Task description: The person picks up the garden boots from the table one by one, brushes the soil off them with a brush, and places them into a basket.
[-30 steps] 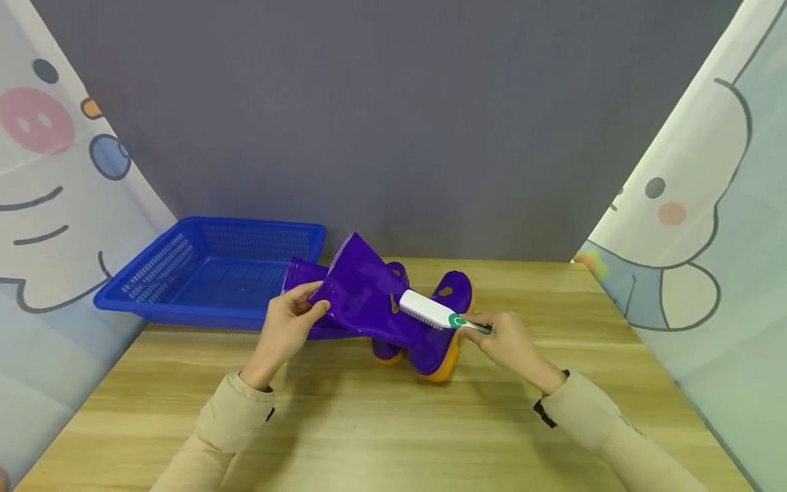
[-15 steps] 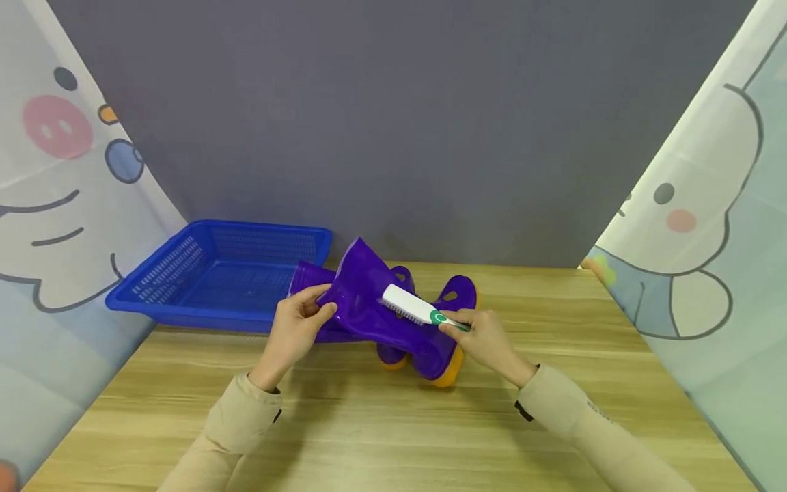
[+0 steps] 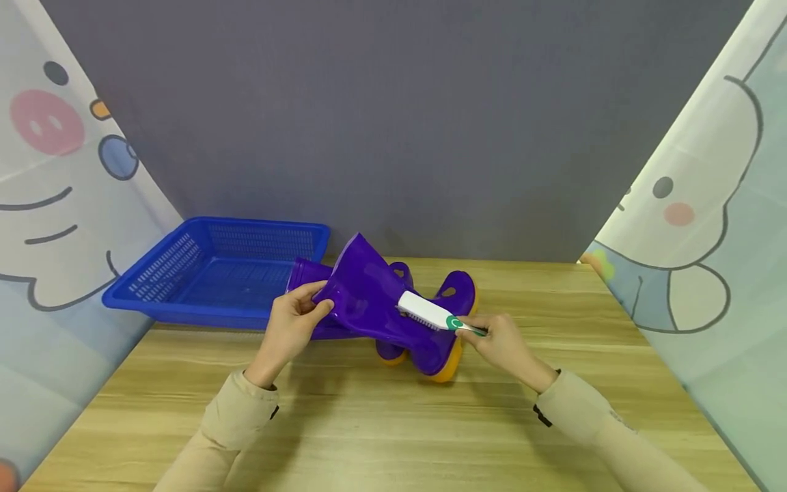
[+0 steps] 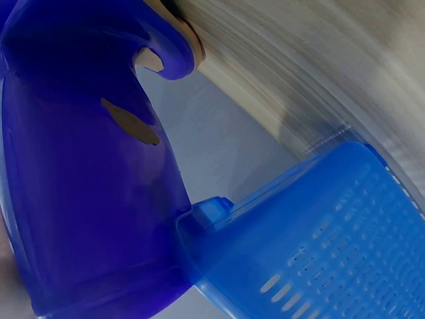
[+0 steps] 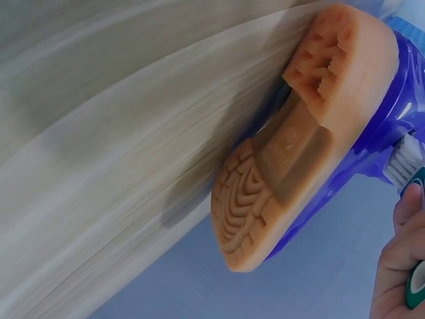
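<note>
A glossy purple rain boot (image 3: pixel 365 294) with an orange sole (image 5: pixel 285 159) lies tilted in the middle of the head view. My left hand (image 3: pixel 289 333) pinches the rim of its opening between thumb and fingers. With my right hand (image 3: pixel 507 345) I grip the handle of a white and green scrub brush (image 3: pixel 427 312), its bristles down against the boot's shaft near the ankle. The left wrist view reveals a brown patch (image 4: pixel 131 123) on the shaft; whether it is dirt I cannot tell. Partly hidden behind this boot lies a second purple boot (image 3: pixel 307 271).
A blue plastic basket (image 3: pixel 246 316) with slotted walls stands at the back left, close to the boots' openings. The wooden table (image 3: pixel 393 430) ends at a dark grey panel (image 3: pixel 393 137). Cartoon-printed cloths (image 3: pixel 701 260) hang on both sides.
The brush in my right hand has slid up the shaft toward the opening, then back down toward the ankle. My left hand keeps its pinch on the rim, nearly still.
</note>
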### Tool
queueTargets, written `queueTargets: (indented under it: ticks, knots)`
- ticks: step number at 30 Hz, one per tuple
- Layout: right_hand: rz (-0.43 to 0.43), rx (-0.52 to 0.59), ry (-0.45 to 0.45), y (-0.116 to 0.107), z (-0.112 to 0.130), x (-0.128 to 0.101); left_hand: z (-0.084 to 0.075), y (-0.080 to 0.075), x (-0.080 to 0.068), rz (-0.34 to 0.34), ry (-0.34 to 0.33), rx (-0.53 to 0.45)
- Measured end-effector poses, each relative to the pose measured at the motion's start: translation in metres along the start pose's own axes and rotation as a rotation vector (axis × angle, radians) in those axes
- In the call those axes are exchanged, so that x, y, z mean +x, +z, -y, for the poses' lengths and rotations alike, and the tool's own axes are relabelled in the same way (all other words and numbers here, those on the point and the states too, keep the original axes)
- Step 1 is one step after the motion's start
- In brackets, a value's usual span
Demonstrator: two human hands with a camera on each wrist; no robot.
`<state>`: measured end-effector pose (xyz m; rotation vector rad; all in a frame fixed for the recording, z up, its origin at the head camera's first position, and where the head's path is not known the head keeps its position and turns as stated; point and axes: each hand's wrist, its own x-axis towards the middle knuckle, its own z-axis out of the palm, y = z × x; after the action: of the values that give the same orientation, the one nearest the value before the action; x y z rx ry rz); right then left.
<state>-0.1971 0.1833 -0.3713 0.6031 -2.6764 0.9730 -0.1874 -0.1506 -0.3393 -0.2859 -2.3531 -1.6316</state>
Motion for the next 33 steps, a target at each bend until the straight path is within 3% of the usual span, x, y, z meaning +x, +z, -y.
queueTargets:
  ticks: [6,17,23,27,33]
  knots:
    - [-0.009,-0.015,-0.005,-0.008,-0.004,-0.006,0.001,0.002,0.004,0.004,0.011,-0.008]
    - [0.055,-0.065,-0.024,-0.032,0.000,-0.007,-0.001,-0.002,-0.001,-0.007,-0.003,0.004]
    - [0.076,-0.093,0.050,-0.044,-0.004,-0.009,0.001,-0.003,-0.001,-0.009,-0.010,0.013]
    - [0.024,-0.099,0.084,-0.042,-0.004,-0.006,0.001,-0.002,-0.001,-0.004,-0.009,0.018]
    - [-0.003,-0.042,0.064,-0.026,-0.004,0.003,0.001,-0.001,0.000,-0.012,-0.005,0.029]
